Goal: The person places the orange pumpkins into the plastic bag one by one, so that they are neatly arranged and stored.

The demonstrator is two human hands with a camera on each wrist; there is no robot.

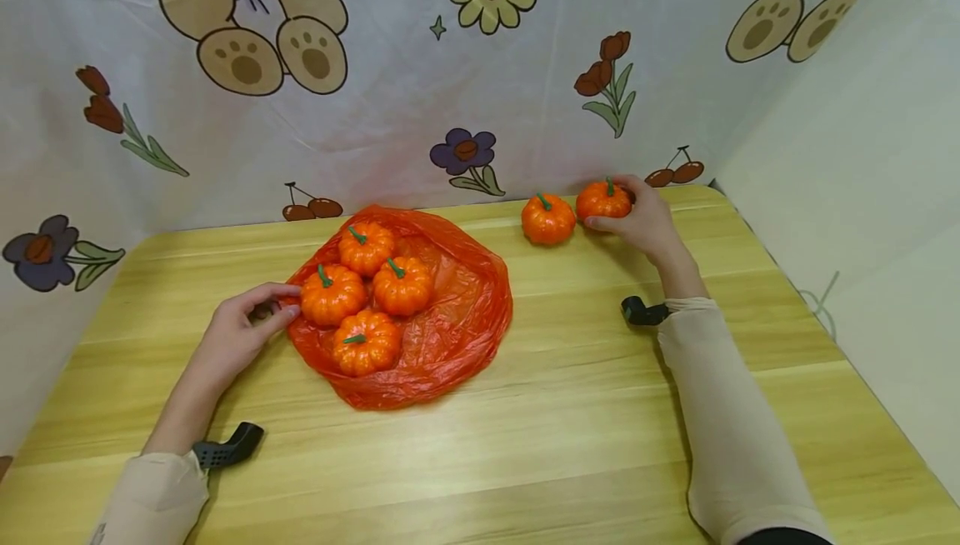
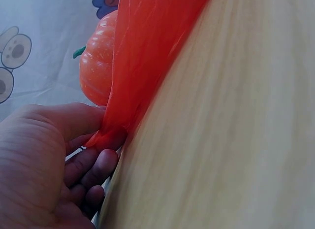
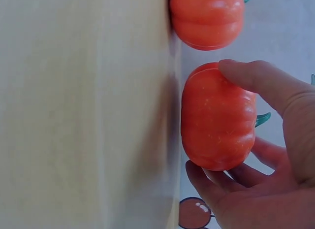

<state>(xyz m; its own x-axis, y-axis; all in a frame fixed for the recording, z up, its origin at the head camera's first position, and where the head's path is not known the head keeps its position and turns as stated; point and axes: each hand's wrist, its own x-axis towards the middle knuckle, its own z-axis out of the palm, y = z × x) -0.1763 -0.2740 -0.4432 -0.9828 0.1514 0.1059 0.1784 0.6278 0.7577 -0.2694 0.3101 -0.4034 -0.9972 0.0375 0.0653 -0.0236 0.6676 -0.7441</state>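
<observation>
My left hand (image 1: 234, 335) pinches the near-left rim of a red plastic bag (image 1: 468, 299); thumb and fingers close over the thin film (image 2: 142, 66) in the left wrist view. Several small orange toy pumpkins (image 1: 367, 343) with green stems sit in the bag's left part. At the back right, my right hand (image 1: 651, 224) holds another pumpkin (image 1: 600, 202), thumb on one side and fingers on the other. The right wrist view shows this pumpkin (image 3: 219, 120) at the tabletop; whether it is lifted I cannot tell. Just left of it stands a loose pumpkin (image 1: 548, 220).
The wooden table (image 1: 480, 470) backs onto a hanging cloth (image 1: 390, 128) printed with bears and flowers. A white wall (image 1: 885, 195) runs along the right. Black wrist devices (image 1: 228, 447) are strapped at both sleeves.
</observation>
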